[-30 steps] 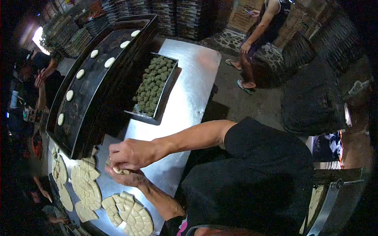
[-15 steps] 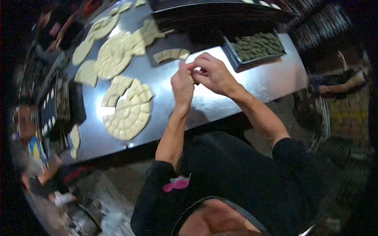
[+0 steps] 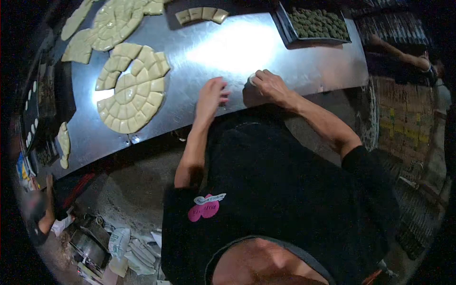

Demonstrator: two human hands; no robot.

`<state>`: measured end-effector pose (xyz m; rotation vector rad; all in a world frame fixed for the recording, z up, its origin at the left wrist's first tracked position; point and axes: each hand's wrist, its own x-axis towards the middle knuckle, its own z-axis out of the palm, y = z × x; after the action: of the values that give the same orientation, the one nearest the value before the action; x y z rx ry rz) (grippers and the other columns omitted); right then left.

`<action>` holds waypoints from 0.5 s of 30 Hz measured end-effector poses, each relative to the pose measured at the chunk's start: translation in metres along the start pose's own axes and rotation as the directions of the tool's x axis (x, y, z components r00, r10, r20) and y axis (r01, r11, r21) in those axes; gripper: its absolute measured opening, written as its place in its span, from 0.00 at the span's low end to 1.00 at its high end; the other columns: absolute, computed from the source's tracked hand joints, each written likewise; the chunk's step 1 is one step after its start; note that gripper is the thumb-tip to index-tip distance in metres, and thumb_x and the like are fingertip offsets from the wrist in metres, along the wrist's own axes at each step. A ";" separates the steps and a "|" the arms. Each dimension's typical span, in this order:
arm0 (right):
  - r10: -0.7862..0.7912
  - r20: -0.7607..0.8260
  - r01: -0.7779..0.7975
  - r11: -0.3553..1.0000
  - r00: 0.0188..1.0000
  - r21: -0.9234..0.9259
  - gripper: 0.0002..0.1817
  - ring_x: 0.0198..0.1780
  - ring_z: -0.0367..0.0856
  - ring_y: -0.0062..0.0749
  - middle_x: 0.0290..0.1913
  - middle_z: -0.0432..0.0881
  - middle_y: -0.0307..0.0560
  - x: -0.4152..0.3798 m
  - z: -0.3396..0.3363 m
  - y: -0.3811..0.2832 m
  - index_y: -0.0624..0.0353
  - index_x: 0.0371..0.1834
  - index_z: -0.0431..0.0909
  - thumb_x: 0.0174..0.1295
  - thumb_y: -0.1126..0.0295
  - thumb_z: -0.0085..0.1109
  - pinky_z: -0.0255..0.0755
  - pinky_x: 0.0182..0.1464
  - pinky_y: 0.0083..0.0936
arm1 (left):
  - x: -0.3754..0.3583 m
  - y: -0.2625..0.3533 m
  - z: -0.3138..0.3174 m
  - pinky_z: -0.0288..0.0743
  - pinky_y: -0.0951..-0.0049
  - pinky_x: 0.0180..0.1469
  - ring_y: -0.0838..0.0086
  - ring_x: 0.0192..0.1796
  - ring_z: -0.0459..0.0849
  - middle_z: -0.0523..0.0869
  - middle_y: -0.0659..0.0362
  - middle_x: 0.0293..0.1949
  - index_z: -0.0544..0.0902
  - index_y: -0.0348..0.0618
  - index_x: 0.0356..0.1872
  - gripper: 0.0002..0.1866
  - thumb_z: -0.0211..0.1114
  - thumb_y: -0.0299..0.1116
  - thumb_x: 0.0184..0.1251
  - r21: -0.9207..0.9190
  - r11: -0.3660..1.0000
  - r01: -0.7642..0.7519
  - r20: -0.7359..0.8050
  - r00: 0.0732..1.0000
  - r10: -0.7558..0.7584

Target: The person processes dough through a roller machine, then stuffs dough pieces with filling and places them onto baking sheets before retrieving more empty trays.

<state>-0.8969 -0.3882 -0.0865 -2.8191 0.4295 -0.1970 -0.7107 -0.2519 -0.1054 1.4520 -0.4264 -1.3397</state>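
Note:
My right hand (image 3: 270,84) is closed around a small pale dough piece (image 3: 252,79), held low at the metal table; part of it is hidden by the fingers. To its left, my left hand (image 3: 212,97) is held over the table edge, fingers apart and nothing visible in them. Farther left lies a round sheet of dough (image 3: 137,92), cut into many small pieces, with a gap on its left side. A short curved row of dough pieces (image 3: 202,15) rests beyond my hands.
A metal tray (image 3: 313,41) of dark greenish balls (image 3: 318,23) stands at the back right of the metal table (image 3: 190,104). More cut dough (image 3: 116,23) lies at the back left. Dark trays with pale pieces stand at far left. Other people's arms show at both sides.
My hands were together over the table; they have parted and come nearer to me. The right hand now has the dough piece, and the left has opened. The view has shifted too.

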 end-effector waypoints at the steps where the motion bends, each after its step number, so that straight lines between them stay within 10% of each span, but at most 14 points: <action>1: 0.042 0.031 -0.041 0.999 0.999 -0.022 0.05 0.34 0.76 0.45 0.31 0.76 0.49 0.001 0.003 0.001 0.63 0.28 0.76 0.47 0.76 0.55 0.76 0.39 0.35 | -0.009 -0.006 -0.013 0.78 0.73 0.38 0.67 0.41 0.83 0.80 0.48 0.48 0.71 0.33 0.55 0.25 0.51 0.47 0.70 -0.037 0.999 -0.032 -0.052 0.998 0.030; 4: 0.193 0.333 -0.156 0.978 0.923 -0.136 0.09 0.40 0.75 0.43 0.34 0.78 0.51 0.023 -0.022 -0.007 0.60 0.36 0.78 0.52 0.73 0.54 0.73 0.41 0.37 | -0.046 -0.012 -0.053 0.77 0.79 0.33 0.71 0.38 0.84 0.82 0.49 0.44 0.72 0.32 0.54 0.20 0.52 0.40 0.71 -0.122 0.992 -0.045 -0.253 0.967 0.013; 6: 0.397 0.487 -0.496 0.864 0.778 0.089 0.12 0.46 0.77 0.42 0.37 0.83 0.52 0.056 -0.063 -0.020 0.55 0.45 0.81 0.62 0.65 0.54 0.74 0.45 0.34 | -0.071 -0.017 -0.078 0.75 0.80 0.32 0.73 0.35 0.83 0.82 0.49 0.45 0.73 0.34 0.54 0.19 0.51 0.39 0.71 -0.152 0.984 -0.091 -0.357 0.934 0.031; 10: 0.145 -0.248 -0.145 0.989 0.958 0.021 0.23 0.65 0.63 0.44 0.56 0.75 0.52 0.090 -0.041 -0.016 0.53 0.59 0.71 0.68 0.54 0.39 0.56 0.65 0.47 | -0.110 -0.014 -0.106 0.75 0.81 0.33 0.73 0.35 0.82 0.81 0.48 0.46 0.71 0.31 0.55 0.21 0.51 0.40 0.70 -0.110 0.992 -0.069 -0.611 0.791 -0.013; 15: 0.097 -0.074 -0.112 0.966 0.992 -0.234 0.28 0.71 0.49 0.54 0.69 0.54 0.54 0.086 0.052 0.008 0.44 0.69 0.55 0.68 0.50 0.37 0.42 0.66 0.64 | -0.117 -0.017 -0.116 0.75 0.80 0.32 0.73 0.35 0.82 0.81 0.48 0.46 0.71 0.30 0.55 0.21 0.51 0.39 0.70 -0.130 0.983 -0.131 -0.710 0.704 0.000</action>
<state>-0.8090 -0.4090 -0.1310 -3.0195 0.6553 -0.2254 -0.6515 -0.0988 -0.0848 1.6551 0.1503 -0.6403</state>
